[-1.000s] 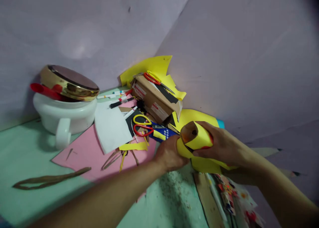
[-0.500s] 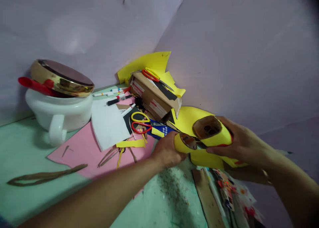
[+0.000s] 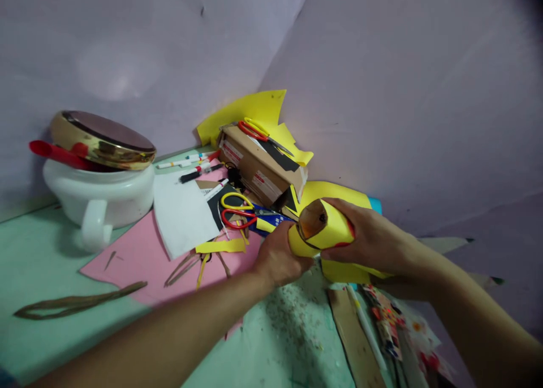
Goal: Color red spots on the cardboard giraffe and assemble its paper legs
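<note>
My right hand [image 3: 360, 235] is closed around a yellow-covered cardboard tube [image 3: 333, 229], its brown open end tilted toward me and a bit of red showing near the fingers. A second yellow tube [image 3: 299, 246] is gripped in my left hand [image 3: 280, 258]. The two tubes meet, with the right one overlapping the mouth of the left one; whether one sits inside the other I cannot tell. Just left of my hands lie scissors [image 3: 240, 211] with red and yellow handles, on a blue packet. Yellow paper [image 3: 345, 193] lies behind the tubes.
A cardboard box [image 3: 258, 162] carries another pair of scissors [image 3: 265, 136]. White paper [image 3: 182, 212] and pink paper [image 3: 131, 258] cover the table's middle. At left stands a white pot [image 3: 114, 193] with a gold-rimmed round object [image 3: 106, 139]. A cardboard strip [image 3: 354, 337] lies at front right.
My right hand has moved left, bringing its tube from beside the left tube onto that tube's mouth. My left hand has barely shifted.
</note>
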Demonstrator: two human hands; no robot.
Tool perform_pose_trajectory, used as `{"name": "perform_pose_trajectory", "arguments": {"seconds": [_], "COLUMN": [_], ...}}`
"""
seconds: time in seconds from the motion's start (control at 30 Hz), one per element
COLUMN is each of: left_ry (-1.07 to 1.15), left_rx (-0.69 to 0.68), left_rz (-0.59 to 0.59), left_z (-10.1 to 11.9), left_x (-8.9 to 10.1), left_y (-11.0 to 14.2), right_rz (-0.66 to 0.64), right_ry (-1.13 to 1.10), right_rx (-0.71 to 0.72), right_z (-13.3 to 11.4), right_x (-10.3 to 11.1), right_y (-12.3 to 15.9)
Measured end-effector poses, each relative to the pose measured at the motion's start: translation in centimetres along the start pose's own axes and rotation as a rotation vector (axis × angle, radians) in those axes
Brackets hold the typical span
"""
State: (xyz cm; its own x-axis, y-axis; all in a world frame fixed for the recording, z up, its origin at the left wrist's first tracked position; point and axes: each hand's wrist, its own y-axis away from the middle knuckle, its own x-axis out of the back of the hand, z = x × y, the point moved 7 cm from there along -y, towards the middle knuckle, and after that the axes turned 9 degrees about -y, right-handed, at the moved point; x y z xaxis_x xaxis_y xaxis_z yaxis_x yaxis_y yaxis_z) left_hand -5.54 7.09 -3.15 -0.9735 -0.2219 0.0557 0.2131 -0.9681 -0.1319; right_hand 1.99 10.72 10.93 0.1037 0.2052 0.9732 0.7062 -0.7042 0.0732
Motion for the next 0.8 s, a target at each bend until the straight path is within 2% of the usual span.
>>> {"name": "perform_pose_trajectory", "arguments": {"seconds": [0.13,0.43,0.8], "left_ry": [-0.019,-0.052,0.02], "left_rx": [-0.027,-0.059,-0.035], "left_rz": [-0.001,-0.006,-0.082], "left_z": [-0.6,0.1,0.5], "left_x": [-0.2,0.3,0.5], "left_y": [-0.2,-0.1,0.1], "right_rz": [0.012,-0.008,0.005], "right_ry": [0.001,0.09,0.099], "right_rx": [-0.017,-0.087,0.008], "right_z": [0.2,-0.5,-0.8], "right_x": [-0.1,-0.5,-0.5], "right_y": [-0.1,0.1,0.3]}}
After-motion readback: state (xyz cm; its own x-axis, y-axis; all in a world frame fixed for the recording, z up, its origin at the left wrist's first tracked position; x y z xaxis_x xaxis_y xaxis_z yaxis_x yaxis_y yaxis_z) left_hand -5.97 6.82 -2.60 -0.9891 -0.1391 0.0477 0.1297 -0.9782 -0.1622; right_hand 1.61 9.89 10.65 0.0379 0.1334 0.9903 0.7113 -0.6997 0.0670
